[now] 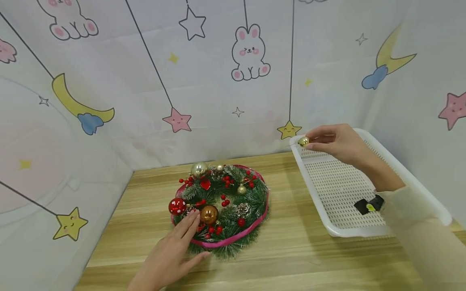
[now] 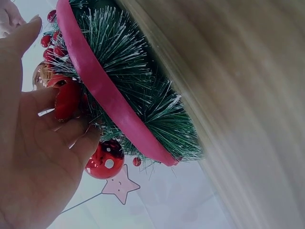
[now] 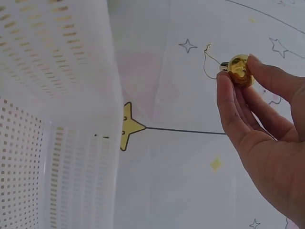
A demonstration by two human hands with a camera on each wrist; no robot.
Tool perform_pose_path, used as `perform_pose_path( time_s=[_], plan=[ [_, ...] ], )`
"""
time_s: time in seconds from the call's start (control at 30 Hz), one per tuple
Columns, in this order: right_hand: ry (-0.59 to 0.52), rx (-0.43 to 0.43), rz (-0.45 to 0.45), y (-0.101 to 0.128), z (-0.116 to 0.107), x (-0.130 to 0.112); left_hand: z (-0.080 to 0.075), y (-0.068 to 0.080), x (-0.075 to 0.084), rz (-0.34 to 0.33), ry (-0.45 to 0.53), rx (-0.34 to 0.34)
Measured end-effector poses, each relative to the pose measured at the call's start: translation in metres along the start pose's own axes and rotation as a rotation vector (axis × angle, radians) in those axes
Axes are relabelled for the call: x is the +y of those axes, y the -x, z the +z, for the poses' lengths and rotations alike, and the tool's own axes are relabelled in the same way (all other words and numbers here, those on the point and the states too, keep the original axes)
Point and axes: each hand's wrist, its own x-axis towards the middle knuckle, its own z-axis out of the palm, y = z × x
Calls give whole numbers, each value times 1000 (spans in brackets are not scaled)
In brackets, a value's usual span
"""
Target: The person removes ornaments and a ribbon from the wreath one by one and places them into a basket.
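Handle the small gold bauble [image 1: 303, 141] as probably light, stiff, slick and fragile; best to pinch gently around its sides, clear of the thread loop [image 3: 205, 64]. Holds it between narrowly parted thumb and fingertips of the right hand [image 1: 342, 143], at the white plastic basket's [image 1: 316, 194] far left corner. With the left hand [image 1: 171, 251], touches the Christmas wreath [image 1: 229, 212], fingers outstretched.

on my head feed, the right sleeve [image 1: 418, 230] covers part of the white basket [image 1: 349, 232] and runs out of frame. by left wrist, i see a red ornament [image 2: 68, 101] partly hiding the left hand [image 2: 43, 152], the wreath [image 2: 114, 45] cut off up top and the tabletop [image 2: 238, 95] blurred.
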Motion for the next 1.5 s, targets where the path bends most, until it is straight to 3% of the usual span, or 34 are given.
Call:
perform_pose_path(
  time_s=[0.7,1.23,1.5],
  plan=[
    [87,-32,90,-35,-10,52,-1,-1,-1,0,-2,7],
    [97,-59,210,-46,-5,94,-1,0,-1,10,-8,12],
    [68,-91,209,-48,1,115,-1,0,-1,9,-5,11]
  ],
)
